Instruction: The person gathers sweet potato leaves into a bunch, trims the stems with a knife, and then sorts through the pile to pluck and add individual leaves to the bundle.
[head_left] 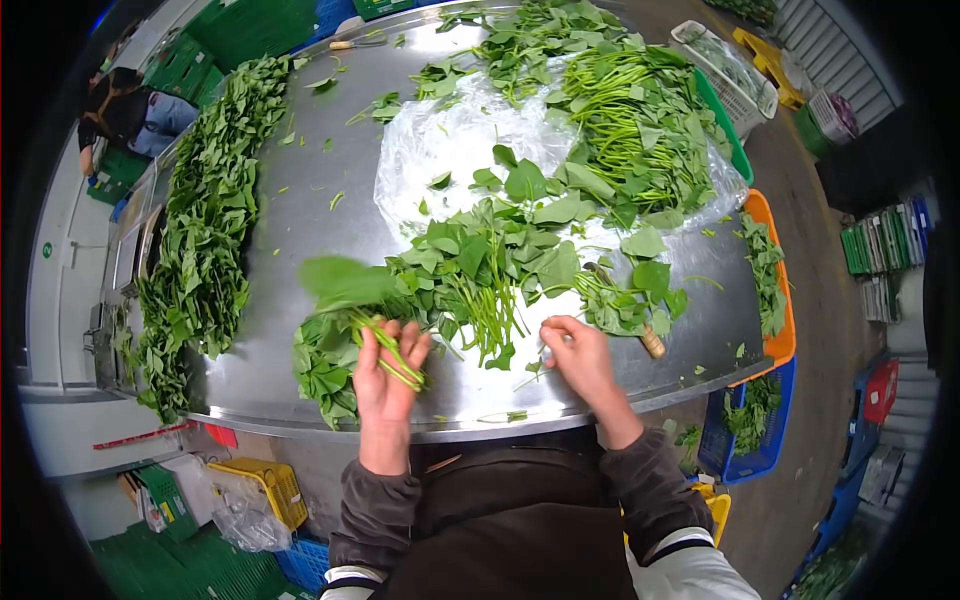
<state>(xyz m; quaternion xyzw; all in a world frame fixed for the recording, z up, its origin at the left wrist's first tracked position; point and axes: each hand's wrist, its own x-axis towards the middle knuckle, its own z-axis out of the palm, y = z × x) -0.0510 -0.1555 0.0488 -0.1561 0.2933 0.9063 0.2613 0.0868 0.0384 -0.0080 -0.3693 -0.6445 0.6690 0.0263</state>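
My left hand [385, 375] is closed around the stems of a small bunch of leafy greens [400, 362], whose leaves blur toward the upper left. Just beneath lies a pile of leafy greens [325, 370] by the table's near edge. My right hand [580, 360] hovers over the table with thumb and fingers pinched together; whatever they hold, if anything, is too small to name. Between the hands, loose leafy stems [485, 300] lie spread out. To the right of my right hand, a wooden handle [652, 343] sticks out from under leaves.
The metal table [310, 215] carries a long row of bundled greens [215, 200] at left and a large heap [640, 130] on clear plastic [440, 140]. An orange crate [778, 290] and a blue crate [772, 440] stand at right. Another person [130, 115] is at far left.
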